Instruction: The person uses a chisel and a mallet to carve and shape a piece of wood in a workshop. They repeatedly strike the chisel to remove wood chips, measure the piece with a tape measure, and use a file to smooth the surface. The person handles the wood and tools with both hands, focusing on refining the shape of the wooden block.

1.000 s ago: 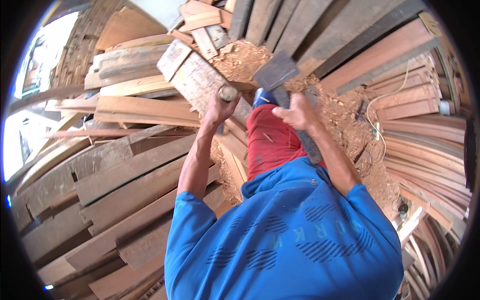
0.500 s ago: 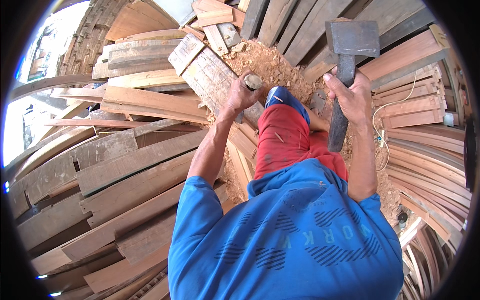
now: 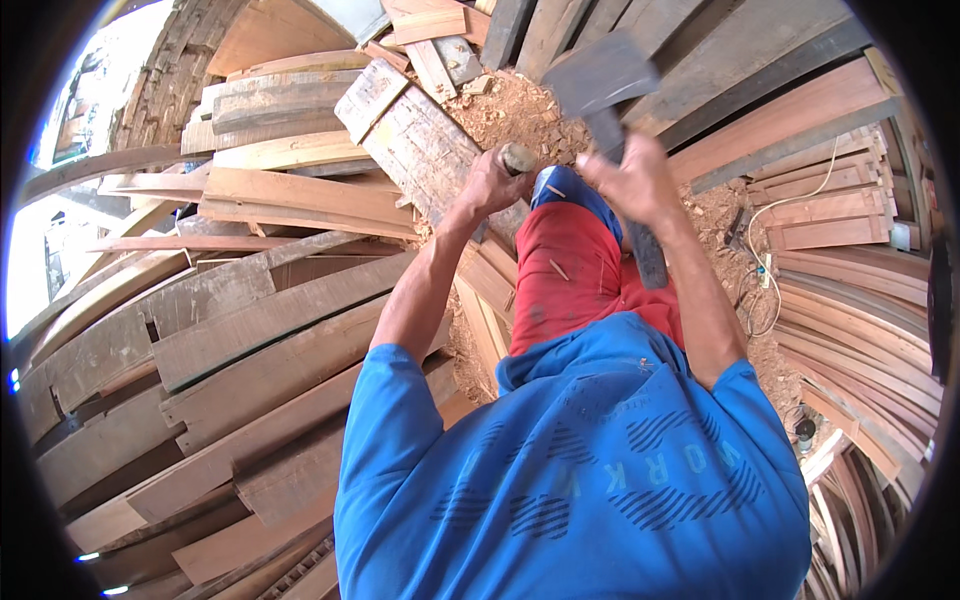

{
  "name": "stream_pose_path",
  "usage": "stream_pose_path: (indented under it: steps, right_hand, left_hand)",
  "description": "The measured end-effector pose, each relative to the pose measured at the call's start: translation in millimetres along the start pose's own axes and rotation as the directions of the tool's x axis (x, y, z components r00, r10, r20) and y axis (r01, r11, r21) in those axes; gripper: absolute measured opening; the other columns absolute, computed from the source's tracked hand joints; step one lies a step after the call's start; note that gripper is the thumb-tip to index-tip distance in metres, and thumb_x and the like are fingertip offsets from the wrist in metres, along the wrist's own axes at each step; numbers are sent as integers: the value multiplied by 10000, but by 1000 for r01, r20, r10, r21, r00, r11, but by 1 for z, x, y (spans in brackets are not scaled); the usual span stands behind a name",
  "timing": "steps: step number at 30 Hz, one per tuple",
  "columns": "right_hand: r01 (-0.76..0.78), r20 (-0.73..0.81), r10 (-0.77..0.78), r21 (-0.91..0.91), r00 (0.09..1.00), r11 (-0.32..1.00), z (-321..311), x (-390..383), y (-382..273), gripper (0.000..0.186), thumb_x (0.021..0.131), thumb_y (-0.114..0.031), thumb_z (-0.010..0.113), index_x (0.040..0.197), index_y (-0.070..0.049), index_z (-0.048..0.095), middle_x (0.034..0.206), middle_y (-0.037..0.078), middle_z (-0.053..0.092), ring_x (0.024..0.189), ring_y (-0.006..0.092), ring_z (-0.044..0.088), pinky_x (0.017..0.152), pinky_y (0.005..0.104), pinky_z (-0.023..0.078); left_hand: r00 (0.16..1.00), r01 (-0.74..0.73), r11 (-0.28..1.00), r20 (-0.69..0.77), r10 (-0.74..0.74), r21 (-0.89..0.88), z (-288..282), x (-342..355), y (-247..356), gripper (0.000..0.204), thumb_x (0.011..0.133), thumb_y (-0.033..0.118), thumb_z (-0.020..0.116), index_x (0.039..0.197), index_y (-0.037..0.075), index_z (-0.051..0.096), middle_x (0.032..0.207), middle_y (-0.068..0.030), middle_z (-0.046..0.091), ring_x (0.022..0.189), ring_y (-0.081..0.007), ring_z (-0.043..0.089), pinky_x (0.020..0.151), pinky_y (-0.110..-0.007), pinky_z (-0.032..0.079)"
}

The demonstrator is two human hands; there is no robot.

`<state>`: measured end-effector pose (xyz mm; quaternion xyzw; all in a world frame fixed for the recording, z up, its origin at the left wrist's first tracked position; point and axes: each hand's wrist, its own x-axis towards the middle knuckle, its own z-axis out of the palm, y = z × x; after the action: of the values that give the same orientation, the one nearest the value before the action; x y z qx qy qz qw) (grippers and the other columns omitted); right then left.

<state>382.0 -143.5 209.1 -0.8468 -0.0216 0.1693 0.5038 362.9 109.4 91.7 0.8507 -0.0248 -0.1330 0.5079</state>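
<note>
My left hand (image 3: 488, 185) is wrapped round an upright chisel. Only the pale, worn butt of the chisel handle (image 3: 518, 157) stands out above the fist; its lower end is mostly hidden by the hand. A thick, weathered plank (image 3: 415, 135) with a crosswise batten lies under and beyond this hand. My right hand (image 3: 645, 185) grips the handle of a dark mallet (image 3: 605, 75), slightly blurred. The blocky mallet head is raised beyond and to the right of the chisel butt, apart from it. The mallet handle's tail hangs over my red shorts.
Stacked boards (image 3: 290, 290) crowd the left side. Wood chips (image 3: 515, 110) cover the ground beyond my knee. Long grey beams (image 3: 730, 75) lie at the far right. A pale cord (image 3: 775, 290) curls beside the boards stacked on the right.
My right hand has swung the mallet to the left, bringing its head nearer to the chisel. My left hand has shifted slightly right and still holds the chisel.
</note>
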Motion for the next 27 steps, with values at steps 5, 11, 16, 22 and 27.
stream_pose_path:
  steps: [5, 11, 16, 22, 27]
  right_hand:
    - [-14, -214, 26, 54, 977, 998, 3, 33, 24, 232, 818, -213, 764, 860, -10, 662, 699, 70, 660, 581, 220, 612, 570, 359, 514]
    - [91, 426, 97, -400, 900, 912, 57, -19, 63, 482, 769, -250, 775, 1110, 75, 678, 898, 256, 722, 833, 352, 722, 812, 449, 573]
    - [44, 409, 11, -124, 913, 991, 75, -34, 43, 558, 756, -279, 771, 1169, 74, 643, 825, 240, 697, 801, 342, 710, 792, 424, 553]
    - [253, 112, -279, 203, 954, 946, 62, -30, -48, 327, 842, -270, 791, 939, 4, 642, 782, 30, 615, 712, 135, 570, 656, 318, 496]
    - [174, 33, -194, 317, 980, 932, 71, -47, -33, 342, 855, -256, 783, 988, 32, 656, 814, 107, 649, 731, 186, 609, 699, 360, 518]
  left_hand:
    - [999, 16, 999, 43, -17, 46, 6, 13, -9, 262, 876, 244, 781, 1009, 39, 683, 907, -68, 732, 846, -149, 680, 780, -337, 557]
    - [993, 85, 995, 77, -88, 46, -2, -49, -41, 378, 821, 248, 811, 1070, -2, 675, 898, -200, 750, 861, -314, 746, 757, -417, 580]
    - [905, 422, 889, -126, -405, 176, -40, -116, -42, 415, 824, 300, 811, 1091, 8, 683, 903, -222, 747, 896, -349, 745, 800, -442, 591]
    - [909, 362, 693, -72, -410, 624, -4, -132, -56, 311, 812, 184, 713, 1054, -8, 677, 975, -317, 705, 963, -460, 698, 883, -492, 574]
    - [973, 229, 872, -82, -215, 432, -13, -91, -19, 323, 790, 186, 758, 1078, 59, 686, 904, -223, 732, 902, -362, 738, 795, -461, 594]
